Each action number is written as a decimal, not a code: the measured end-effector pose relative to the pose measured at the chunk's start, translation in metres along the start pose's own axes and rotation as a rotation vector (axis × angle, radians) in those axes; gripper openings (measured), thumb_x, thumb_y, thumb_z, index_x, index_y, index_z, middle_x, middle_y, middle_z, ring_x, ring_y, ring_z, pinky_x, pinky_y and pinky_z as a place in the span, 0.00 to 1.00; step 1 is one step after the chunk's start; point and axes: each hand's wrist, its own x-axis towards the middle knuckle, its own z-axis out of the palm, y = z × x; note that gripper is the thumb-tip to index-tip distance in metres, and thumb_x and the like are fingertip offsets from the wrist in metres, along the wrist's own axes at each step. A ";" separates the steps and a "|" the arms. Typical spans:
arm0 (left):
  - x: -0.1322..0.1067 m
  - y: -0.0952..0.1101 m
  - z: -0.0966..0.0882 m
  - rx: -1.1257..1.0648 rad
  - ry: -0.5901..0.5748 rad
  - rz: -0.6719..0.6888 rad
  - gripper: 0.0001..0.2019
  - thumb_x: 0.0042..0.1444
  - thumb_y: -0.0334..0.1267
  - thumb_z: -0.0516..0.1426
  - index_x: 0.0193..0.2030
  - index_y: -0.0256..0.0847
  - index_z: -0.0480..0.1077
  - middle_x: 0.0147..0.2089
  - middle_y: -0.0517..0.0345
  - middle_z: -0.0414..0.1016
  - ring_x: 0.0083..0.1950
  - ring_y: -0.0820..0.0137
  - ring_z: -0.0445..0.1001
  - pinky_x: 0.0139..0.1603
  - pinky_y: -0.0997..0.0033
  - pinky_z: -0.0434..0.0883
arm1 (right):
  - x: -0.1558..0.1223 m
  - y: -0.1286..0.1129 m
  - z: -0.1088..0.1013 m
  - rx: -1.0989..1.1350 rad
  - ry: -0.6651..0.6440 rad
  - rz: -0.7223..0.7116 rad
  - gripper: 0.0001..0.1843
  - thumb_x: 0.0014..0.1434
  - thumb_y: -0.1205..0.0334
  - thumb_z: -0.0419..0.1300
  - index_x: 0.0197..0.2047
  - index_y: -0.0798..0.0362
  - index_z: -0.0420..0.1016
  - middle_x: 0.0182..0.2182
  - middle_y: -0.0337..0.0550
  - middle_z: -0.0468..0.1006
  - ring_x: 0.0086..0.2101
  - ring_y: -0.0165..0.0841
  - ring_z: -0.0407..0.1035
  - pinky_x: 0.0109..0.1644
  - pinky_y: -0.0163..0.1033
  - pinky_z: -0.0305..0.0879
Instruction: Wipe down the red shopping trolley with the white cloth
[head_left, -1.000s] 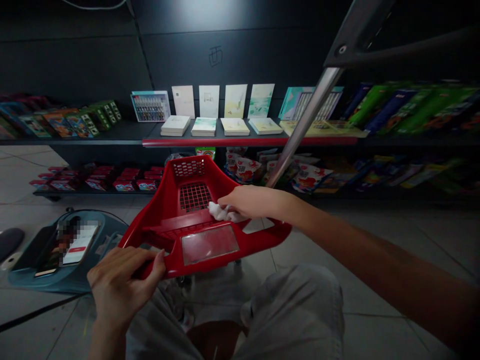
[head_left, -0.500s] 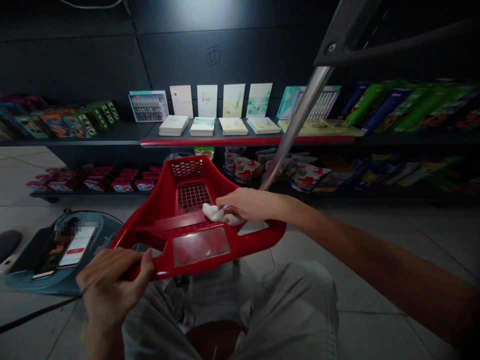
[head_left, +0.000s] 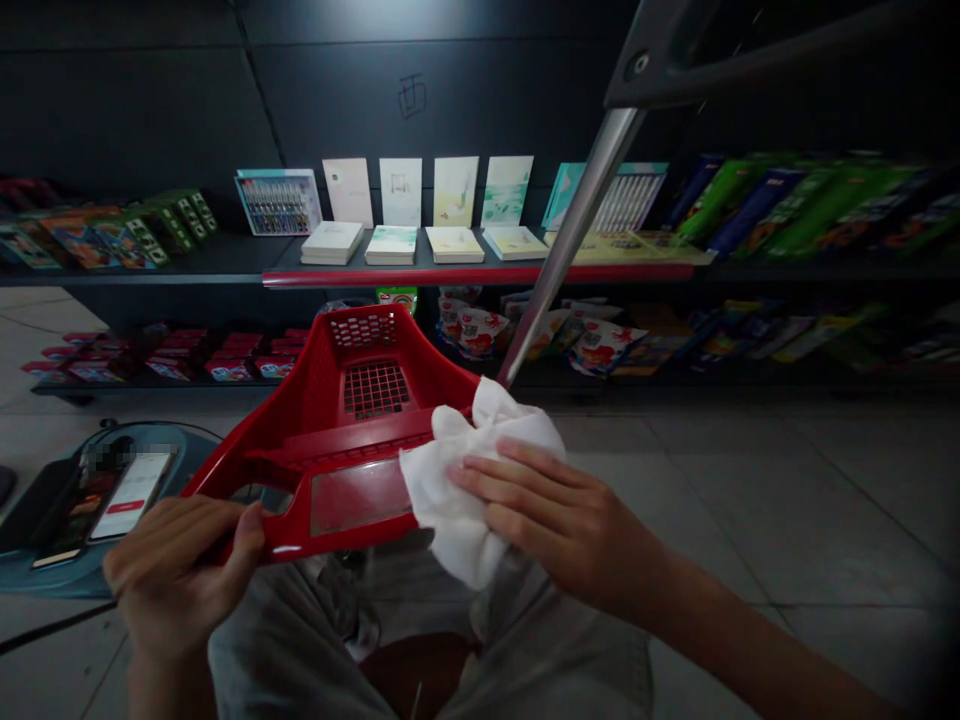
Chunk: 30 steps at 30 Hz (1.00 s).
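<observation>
A red plastic shopping cart (head_left: pixel 300 430) stands in front of my knees, its basket pointing at the shelves. My left hand (head_left: pixel 180 570) is wrapped round the left end of its handle, thumb on top. Over the right end of the handle lies a crumpled white cloth (head_left: pixel 469 490), spread out and hiding that part. My right hand (head_left: pixel 555 510) holds the cloth there, its fingers laid across the top of it; the thumb is hidden. A clear panel (head_left: pixel 356 498) in the middle of the handle is partly covered by the cloth.
Dark shelves carry books (head_left: pixel 401 190), boxes (head_left: pixel 139 235) and snack bags (head_left: pixel 604 345). A metal pole (head_left: pixel 562 240) slants down just right of the cart. To the left, a blue-grey stool-like surface (head_left: pixel 67 580) bears phones (head_left: pixel 131 495).
The cloth, bunched in my right hand by the cart's inner right side, is now spread over the handle's right end. My right hand came nearer to me. The left keeps its grip.
</observation>
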 end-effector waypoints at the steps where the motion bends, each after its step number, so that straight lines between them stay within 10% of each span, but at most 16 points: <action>1: 0.000 -0.001 0.000 -0.012 0.003 0.023 0.11 0.59 0.33 0.62 0.26 0.44 0.76 0.24 0.63 0.78 0.27 0.70 0.76 0.35 0.65 0.70 | -0.007 0.008 -0.001 0.008 0.020 0.020 0.12 0.72 0.70 0.53 0.48 0.50 0.77 0.60 0.47 0.79 0.62 0.35 0.72 0.72 0.51 0.65; 10: -0.001 -0.014 0.011 -0.082 0.069 0.159 0.07 0.55 0.30 0.62 0.29 0.43 0.80 0.25 0.60 0.81 0.26 0.69 0.79 0.32 0.66 0.72 | -0.047 0.057 -0.003 0.120 0.126 0.272 0.16 0.71 0.67 0.53 0.59 0.50 0.72 0.59 0.52 0.79 0.63 0.39 0.71 0.72 0.55 0.64; 20: -0.018 -0.022 0.036 -0.005 0.475 -0.148 0.20 0.65 0.42 0.51 0.26 0.45 0.78 0.23 0.58 0.73 0.35 0.64 0.76 0.46 0.52 0.76 | -0.025 0.010 0.006 0.101 0.177 0.180 0.10 0.70 0.66 0.52 0.51 0.50 0.72 0.47 0.47 0.84 0.50 0.39 0.79 0.64 0.50 0.73; 25: -0.021 -0.008 0.051 -0.012 0.543 -0.394 0.21 0.71 0.44 0.45 0.39 0.42 0.77 0.56 0.49 0.78 0.67 0.56 0.71 0.71 0.45 0.65 | -0.022 -0.005 0.019 0.135 0.218 0.147 0.10 0.72 0.62 0.51 0.51 0.49 0.72 0.42 0.47 0.84 0.44 0.39 0.80 0.57 0.49 0.76; 30: -0.033 0.025 0.063 -0.214 0.342 -0.724 0.28 0.73 0.48 0.47 0.76 0.46 0.54 0.82 0.50 0.48 0.81 0.58 0.50 0.76 0.54 0.61 | -0.018 -0.022 0.024 0.070 0.280 0.198 0.10 0.71 0.64 0.52 0.49 0.51 0.74 0.39 0.48 0.83 0.41 0.40 0.79 0.48 0.46 0.77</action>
